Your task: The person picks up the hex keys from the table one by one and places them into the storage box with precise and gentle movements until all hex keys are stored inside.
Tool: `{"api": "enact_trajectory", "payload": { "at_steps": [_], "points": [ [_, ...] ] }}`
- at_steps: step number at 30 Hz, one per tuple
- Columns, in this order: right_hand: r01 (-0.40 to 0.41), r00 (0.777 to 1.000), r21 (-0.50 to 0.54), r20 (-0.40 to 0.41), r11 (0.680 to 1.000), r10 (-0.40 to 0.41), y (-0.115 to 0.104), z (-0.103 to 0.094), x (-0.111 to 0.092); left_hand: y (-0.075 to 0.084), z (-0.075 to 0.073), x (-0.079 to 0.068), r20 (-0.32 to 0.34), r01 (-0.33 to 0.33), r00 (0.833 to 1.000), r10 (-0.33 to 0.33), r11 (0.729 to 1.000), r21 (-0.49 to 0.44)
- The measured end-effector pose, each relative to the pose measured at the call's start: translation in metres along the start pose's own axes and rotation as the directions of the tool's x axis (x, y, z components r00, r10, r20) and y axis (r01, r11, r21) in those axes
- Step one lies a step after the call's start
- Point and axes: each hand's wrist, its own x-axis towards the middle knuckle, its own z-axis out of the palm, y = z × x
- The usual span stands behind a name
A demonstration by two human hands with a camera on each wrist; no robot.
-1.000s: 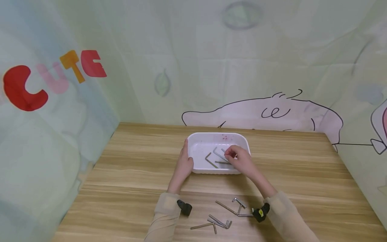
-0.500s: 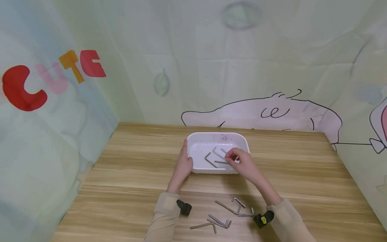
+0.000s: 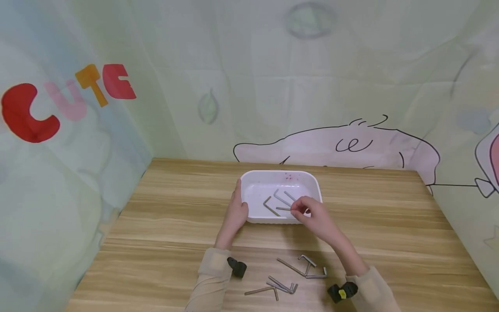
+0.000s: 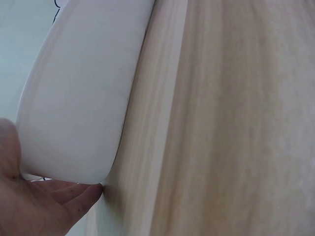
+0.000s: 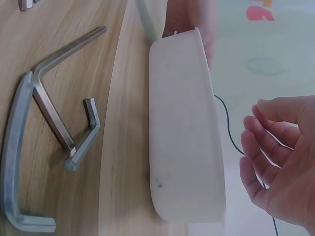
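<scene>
A white plastic tray (image 3: 257, 220) stands on the table with several hex keys (image 3: 271, 207) lying inside it. My left hand (image 3: 235, 210) holds the tray's left end, thumb at the front corner and fingers along the side wall. In the left wrist view the fingers (image 4: 78, 199) wrap the end of the tray near the tabletop. Over the tray's front right part hovers my right hand (image 3: 313, 216), its fingers loosely bent. The right wrist view shows nothing between that hand's thumb and fingers (image 5: 261, 147). It hides part of the hex keys below.
More hex keys (image 3: 304, 268) lie loose on the wooden table (image 3: 175, 208) in front of the tray, between the forearms. Another small group (image 3: 280, 285) lies nearer the front edge. A printed curtain (image 3: 187, 86) hangs behind and beside the table.
My right hand has drawn back slightly toward me from above the hex keys in the tray, and its forearm shifted rearward. The left hand and tray stay put.
</scene>
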Motion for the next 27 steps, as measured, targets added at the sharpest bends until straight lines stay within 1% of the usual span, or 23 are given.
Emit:
{"api": "enact_trajectory", "payload": {
  "at_steps": [6, 12, 18, 24, 27],
  "points": [
    [0.020, 1.000, 0.002, -0.015, 1.000, -0.020, 0.001, -0.002, -0.006, 0.000, 0.001, 0.002, 0.007, -0.001, 1.000, 0.001, 1.000, 0.000],
    [0.033, 0.999, 0.008, -0.004, 0.999, -0.033, 0.003, -0.004, -0.012, 0.000, 0.003, 0.002, 0.001, 0.003, 1.000, -0.003, 1.000, -0.004],
    [0.032, 0.999, -0.016, 0.003, 0.999, -0.032, 0.003, -0.004, -0.019, 0.000, 0.002, 0.001, -0.003, 0.007, 1.000, -0.007, 1.000, -0.010],
    [-0.005, 0.999, -0.013, 0.046, 1.000, 0.005, 0.002, -0.003, -0.027, 0.000, 0.001, 0.000, 0.004, 0.014, 1.000, -0.014, 1.000, -0.004],
    [-0.001, 0.998, -0.029, 0.068, 1.000, 0.003, 0.004, -0.003, -0.031, 0.001, 0.000, -0.001, 0.003, 0.012, 1.000, -0.012, 1.000, -0.004]
  ]
}}
